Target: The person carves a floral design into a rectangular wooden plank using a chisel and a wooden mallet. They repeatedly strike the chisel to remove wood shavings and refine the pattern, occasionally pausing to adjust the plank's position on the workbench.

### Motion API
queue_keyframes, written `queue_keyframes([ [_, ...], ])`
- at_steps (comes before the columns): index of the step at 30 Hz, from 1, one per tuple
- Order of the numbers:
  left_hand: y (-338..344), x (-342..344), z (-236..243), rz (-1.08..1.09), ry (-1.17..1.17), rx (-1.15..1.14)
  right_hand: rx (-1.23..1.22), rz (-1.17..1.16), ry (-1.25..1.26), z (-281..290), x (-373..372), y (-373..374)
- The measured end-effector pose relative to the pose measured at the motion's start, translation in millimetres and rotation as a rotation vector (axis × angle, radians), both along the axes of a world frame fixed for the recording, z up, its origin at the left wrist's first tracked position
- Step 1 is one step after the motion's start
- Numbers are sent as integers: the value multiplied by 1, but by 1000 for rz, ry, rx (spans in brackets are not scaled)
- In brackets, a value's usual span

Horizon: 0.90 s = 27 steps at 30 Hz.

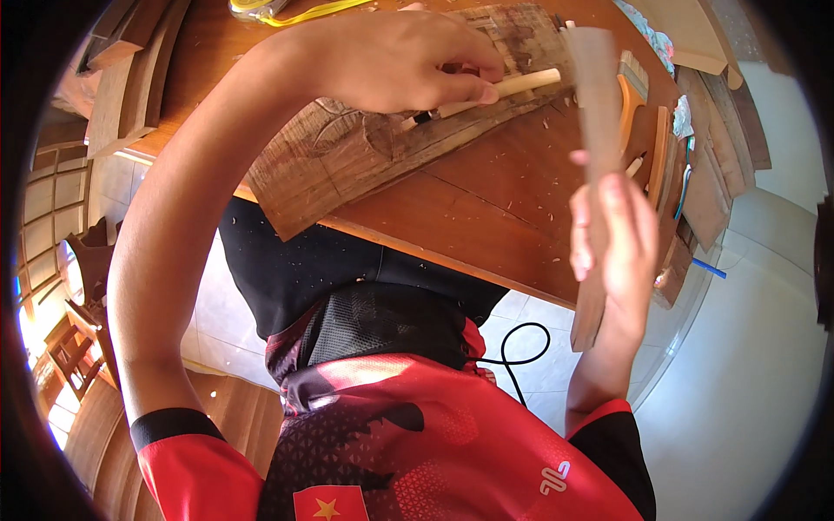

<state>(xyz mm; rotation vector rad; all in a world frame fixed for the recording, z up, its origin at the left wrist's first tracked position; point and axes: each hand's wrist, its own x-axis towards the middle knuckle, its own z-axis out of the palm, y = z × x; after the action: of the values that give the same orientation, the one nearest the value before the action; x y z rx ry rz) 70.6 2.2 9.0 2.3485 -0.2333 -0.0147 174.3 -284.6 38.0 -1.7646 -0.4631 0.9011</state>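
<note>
My left hand point(426, 65) is closed around a chisel with a pale round wooden handle point(534, 82). The chisel lies at a low slant over a brown wooden board point(304, 187), its metal end pointing left toward carved curved lines. To the right, my right hand point(618, 239) grips a long flat wooden stick point(595, 104), used like a mallet by its shape and blurred by motion. The stick stands up beside the butt of the chisel handle, with a small gap between them. Part of the carving is hidden under my left hand and forearm.
The board rests on a reddish-brown table point(486, 208) dotted with wood shavings. A brush with an orange handle point(630, 104) lies at the right, near stacked wood pieces point(708, 165). More planks point(130, 87) stand far left. A yellow strap point(321, 12) lies at the back.
</note>
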Motion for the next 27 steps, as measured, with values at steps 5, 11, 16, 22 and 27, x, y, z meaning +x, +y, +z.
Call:
queue_keyframes([
  [5, 0, 1, -3, -9, -53, 5, -79, 54, -42, -4, -5, 1],
  [11, 8, 7, -3, -104, 129, -4, 22, -7, -16, -9, -7, -2],
  [16, 11, 9, 7, -145, 236, 78, 170, -139, 9, -5, -6, -2],
  [22, 11, 3, -6, -107, 156, -44, 146, -145, 27, -5, -10, -2],
  [27, 12, 5, -2, -112, 201, 57, 72, -92, 37, -4, -13, -1],
])
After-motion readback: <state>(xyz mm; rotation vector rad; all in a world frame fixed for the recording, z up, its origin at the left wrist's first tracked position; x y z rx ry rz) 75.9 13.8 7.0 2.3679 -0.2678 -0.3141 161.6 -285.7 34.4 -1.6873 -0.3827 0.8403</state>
